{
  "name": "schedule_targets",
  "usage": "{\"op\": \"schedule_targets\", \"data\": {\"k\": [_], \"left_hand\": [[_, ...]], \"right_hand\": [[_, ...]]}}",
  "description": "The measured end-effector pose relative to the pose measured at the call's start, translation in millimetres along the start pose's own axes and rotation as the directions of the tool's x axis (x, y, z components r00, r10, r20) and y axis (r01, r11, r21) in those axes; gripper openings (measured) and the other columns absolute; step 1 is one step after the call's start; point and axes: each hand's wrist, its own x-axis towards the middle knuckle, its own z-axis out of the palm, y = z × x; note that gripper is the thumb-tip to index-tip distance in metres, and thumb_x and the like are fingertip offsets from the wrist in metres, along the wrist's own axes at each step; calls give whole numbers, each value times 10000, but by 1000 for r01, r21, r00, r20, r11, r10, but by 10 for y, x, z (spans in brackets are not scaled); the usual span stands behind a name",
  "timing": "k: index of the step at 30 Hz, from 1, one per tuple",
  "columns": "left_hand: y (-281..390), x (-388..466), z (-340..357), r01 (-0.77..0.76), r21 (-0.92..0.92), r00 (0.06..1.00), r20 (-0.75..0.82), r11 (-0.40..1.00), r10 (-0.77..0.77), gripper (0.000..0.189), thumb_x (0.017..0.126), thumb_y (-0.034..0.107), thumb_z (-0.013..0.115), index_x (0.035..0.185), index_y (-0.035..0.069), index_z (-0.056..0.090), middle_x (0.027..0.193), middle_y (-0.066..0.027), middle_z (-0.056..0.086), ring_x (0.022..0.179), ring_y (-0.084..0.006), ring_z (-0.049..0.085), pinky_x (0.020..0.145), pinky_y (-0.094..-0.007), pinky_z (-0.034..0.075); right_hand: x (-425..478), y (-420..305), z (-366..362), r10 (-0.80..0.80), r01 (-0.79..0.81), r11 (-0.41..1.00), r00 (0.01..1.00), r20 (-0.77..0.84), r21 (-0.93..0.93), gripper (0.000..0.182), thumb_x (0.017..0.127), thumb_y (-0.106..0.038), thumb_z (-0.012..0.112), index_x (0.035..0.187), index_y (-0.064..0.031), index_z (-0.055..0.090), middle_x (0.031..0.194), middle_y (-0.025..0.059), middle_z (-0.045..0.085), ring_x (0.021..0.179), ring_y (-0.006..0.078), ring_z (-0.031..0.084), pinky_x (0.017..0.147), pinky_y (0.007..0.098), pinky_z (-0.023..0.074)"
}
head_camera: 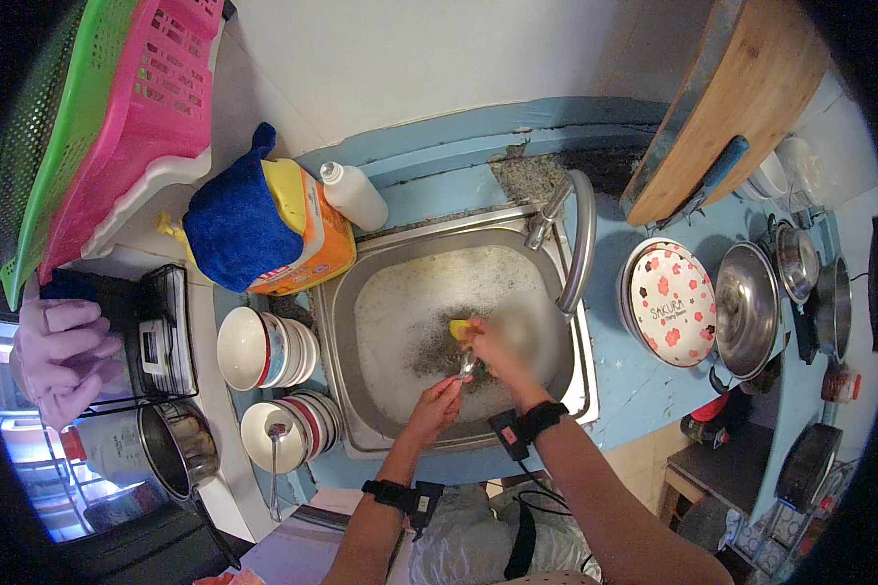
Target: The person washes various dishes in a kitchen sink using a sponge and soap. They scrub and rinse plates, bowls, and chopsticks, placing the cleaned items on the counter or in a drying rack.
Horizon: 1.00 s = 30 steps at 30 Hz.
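Over a stainless steel sink [344,351] of foamy water [402,292], my left hand [437,404] grips a metal utensil [468,363], probably a spoon. The fingers of my right hand [486,349] pinch a yellow sponge [459,329] just above it. My right fingertips are close to the utensil's upper end; whether they touch it is hard to tell. A pale blurred patch beside my right hand hides part of the basin. The steel faucet [582,248] arches in from the sink's right rim.
Stacked bowls [241,349] stand left of the sink, and a spoon [275,453] rests in a lower bowl [260,435]. A white bottle [355,197] and a large orange jug [314,256] under a blue cloth [238,212] are behind. Floral plates [673,307], a steel pan [746,314] and a wooden cutting board [746,95] occupy the right.
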Motion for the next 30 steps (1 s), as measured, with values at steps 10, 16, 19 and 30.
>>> {"op": "schedule_targets", "data": {"k": [10,16,19,30], "left_hand": [[22,58,-114,-35,-271,995,-100,962,8,306,805,355,410,948,87,443,515,53,300,384,-30,236,325,-164,187],[-82,234,-76,-28,-286,988,-156,958,-18,241,806,328,419,917,116,447,522,44,327,371,-26,240,312,-155,181],[-44,164,-88,-16,-248,982,-185,969,-31,236,814,323,403,916,115,448,512,45,318,360,-29,229,307,-161,177],[94,-69,47,-87,-155,995,-51,984,80,258,825,314,379,914,79,439,525,40,313,409,-45,262,357,-180,220]], "right_hand": [[0,649,-484,-361,211,387,930,63,-898,212,792,-177,439,957,-48,474,913,81,486,794,144,471,684,261,403],[-17,549,230,-238,193,943,961,-143,-272,213,746,-174,489,919,-49,487,804,110,526,736,227,512,633,304,403],[-60,197,452,-168,98,921,973,-160,-376,219,755,-169,467,948,-68,486,758,120,534,714,238,524,638,308,404],[-33,569,-442,-537,85,-53,838,100,-995,209,741,-138,466,923,-41,494,833,102,519,755,208,495,686,328,386]]}}
